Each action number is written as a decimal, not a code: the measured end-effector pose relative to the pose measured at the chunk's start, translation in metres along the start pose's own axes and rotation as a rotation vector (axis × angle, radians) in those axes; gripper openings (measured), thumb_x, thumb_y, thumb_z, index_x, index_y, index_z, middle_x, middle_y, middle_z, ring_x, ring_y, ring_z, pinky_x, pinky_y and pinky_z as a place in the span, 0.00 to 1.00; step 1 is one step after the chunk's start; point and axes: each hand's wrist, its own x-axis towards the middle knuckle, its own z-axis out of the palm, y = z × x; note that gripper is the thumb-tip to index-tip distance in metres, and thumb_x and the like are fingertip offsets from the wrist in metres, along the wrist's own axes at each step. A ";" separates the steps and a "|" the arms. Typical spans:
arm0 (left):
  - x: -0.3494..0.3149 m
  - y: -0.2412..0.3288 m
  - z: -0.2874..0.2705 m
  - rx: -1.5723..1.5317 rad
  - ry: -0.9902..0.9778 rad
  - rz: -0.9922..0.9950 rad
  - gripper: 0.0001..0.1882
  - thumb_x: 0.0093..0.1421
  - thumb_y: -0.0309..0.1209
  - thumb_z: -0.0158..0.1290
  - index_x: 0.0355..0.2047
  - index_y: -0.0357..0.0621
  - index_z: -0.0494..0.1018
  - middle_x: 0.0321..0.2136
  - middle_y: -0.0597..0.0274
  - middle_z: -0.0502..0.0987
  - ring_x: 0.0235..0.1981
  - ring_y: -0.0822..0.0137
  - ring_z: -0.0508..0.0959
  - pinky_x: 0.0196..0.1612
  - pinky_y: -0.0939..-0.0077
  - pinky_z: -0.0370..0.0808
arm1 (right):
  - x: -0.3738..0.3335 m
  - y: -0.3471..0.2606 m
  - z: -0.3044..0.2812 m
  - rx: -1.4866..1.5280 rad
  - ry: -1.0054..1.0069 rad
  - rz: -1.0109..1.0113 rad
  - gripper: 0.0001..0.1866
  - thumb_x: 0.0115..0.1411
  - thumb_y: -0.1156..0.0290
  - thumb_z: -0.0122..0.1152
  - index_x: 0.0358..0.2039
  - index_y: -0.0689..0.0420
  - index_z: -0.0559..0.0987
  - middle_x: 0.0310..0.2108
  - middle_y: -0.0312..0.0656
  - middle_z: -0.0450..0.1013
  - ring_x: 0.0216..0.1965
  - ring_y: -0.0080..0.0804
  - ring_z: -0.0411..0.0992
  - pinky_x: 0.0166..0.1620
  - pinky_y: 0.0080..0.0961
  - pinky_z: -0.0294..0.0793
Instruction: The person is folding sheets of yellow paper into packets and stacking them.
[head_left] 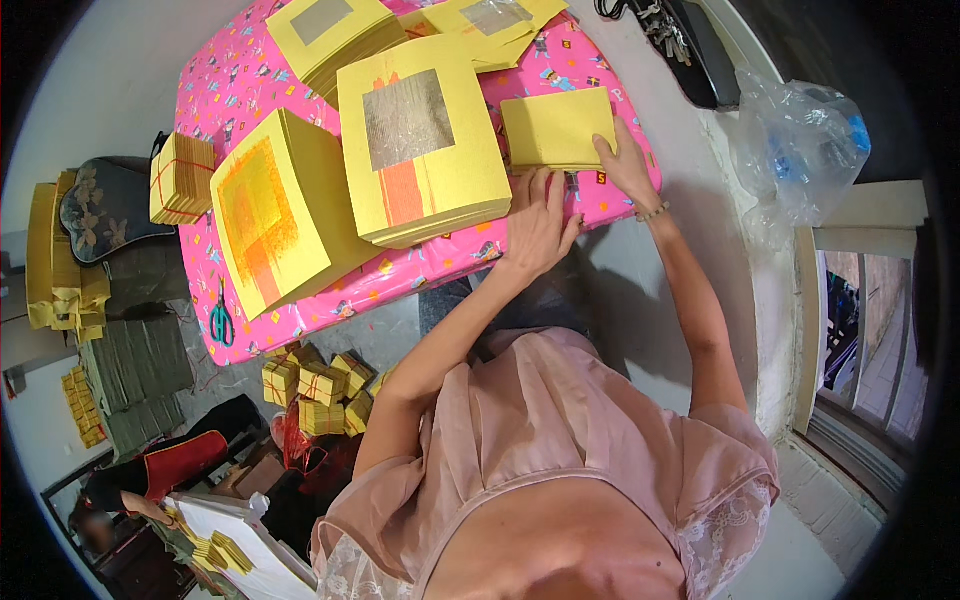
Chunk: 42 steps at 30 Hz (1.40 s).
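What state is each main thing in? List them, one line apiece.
Small paper stack: squared up, gripped at its right side by the right hand
Left hand: fingers extended, at that stack's near edge
Middle large stack: no tie visible
Scissors: on pink tablecloth, blades apparently closed
Bundle at tablecloth's left edge: tied in red
Floor bundles: heaped, some tied
Clear plastic bag: crumpled

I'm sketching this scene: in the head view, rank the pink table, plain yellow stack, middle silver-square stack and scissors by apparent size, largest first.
1. Pink table
2. Middle silver-square stack
3. Plain yellow stack
4. Scissors
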 end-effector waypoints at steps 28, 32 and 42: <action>0.009 -0.007 0.011 0.184 -0.070 0.003 0.53 0.52 0.61 0.57 0.67 0.36 0.55 0.65 0.30 0.53 0.67 0.31 0.50 0.68 0.34 0.45 | -0.008 -0.018 -0.003 -0.629 -0.280 -0.280 0.30 0.72 0.53 0.38 0.72 0.47 0.54 0.75 0.41 0.42 0.75 0.49 0.36 0.68 0.68 0.41; 0.010 -0.005 0.005 0.144 -0.069 -0.004 0.53 0.53 0.59 0.58 0.67 0.34 0.53 0.65 0.29 0.52 0.68 0.30 0.49 0.69 0.36 0.44 | -0.005 -0.020 -0.006 -0.611 -0.324 -0.251 0.30 0.72 0.53 0.38 0.72 0.48 0.53 0.74 0.43 0.42 0.74 0.51 0.36 0.68 0.68 0.41; 0.002 0.027 -0.059 -0.071 -0.074 0.070 0.39 0.54 0.36 0.62 0.61 0.31 0.60 0.61 0.33 0.61 0.62 0.40 0.62 0.62 0.54 0.65 | 0.022 -0.067 -0.041 -0.675 -0.323 -0.266 0.27 0.72 0.54 0.43 0.66 0.53 0.64 0.70 0.48 0.55 0.71 0.55 0.47 0.67 0.61 0.48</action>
